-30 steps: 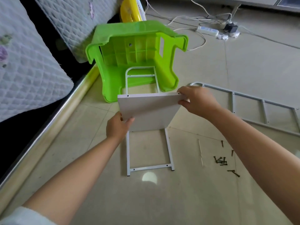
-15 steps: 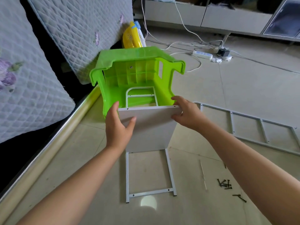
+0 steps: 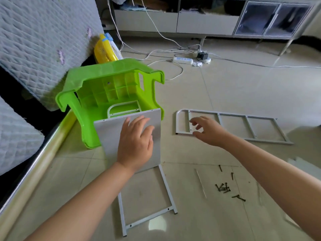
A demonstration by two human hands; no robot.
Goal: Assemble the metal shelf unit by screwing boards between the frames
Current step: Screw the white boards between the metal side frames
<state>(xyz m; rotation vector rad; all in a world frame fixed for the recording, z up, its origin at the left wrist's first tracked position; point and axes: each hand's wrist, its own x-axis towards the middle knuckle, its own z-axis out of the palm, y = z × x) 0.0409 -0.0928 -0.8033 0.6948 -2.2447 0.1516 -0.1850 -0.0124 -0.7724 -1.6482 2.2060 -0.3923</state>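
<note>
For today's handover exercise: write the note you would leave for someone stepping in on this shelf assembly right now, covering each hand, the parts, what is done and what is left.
Left hand: flat on the white board, steadying it.
Right hand: open, holding nothing, above the end of the second frame.
The board stands on the first frame, which lies on the floor, its far end inside the tipped green stool.
Screws lie loose on the floor at right.
Done: board positioned on the first frame.
Left: no driven screw visible; fasten the board, add the second frame.
</note>
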